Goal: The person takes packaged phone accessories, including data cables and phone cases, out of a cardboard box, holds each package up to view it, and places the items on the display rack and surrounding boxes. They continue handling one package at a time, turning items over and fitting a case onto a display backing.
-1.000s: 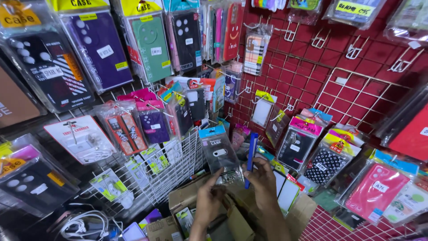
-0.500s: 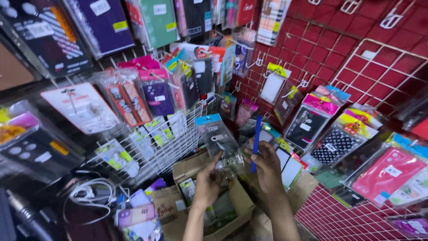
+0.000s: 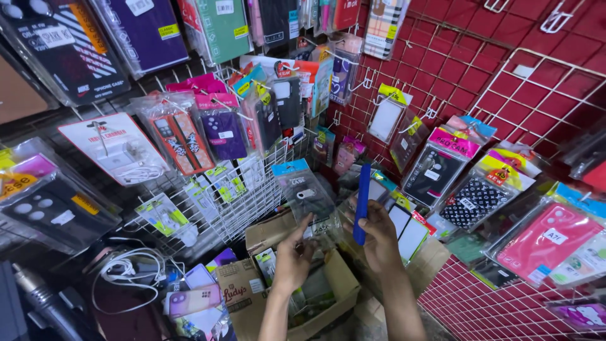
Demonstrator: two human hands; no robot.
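Observation:
My left hand (image 3: 294, 257) holds a clear plastic phone case packet (image 3: 309, 201) with a blue header card, gripping it at its lower edge. My right hand (image 3: 379, 237) grips a blue phone case (image 3: 362, 203) seen edge-on and standing upright, just right of the packet. Both hands hover over an open brown cardboard box (image 3: 334, 278) holding more packets.
Packaged phone cases hang on a white wire rack (image 3: 240, 202) at left and on a red wire grid wall (image 3: 480, 76) at right. A white cable coil (image 3: 129, 268) and loose cases lie lower left. A red grid panel (image 3: 499, 303) lies at lower right.
The view has tilted down and moved nearer. Both hands have stayed above the box, with the packet and blue case still held.

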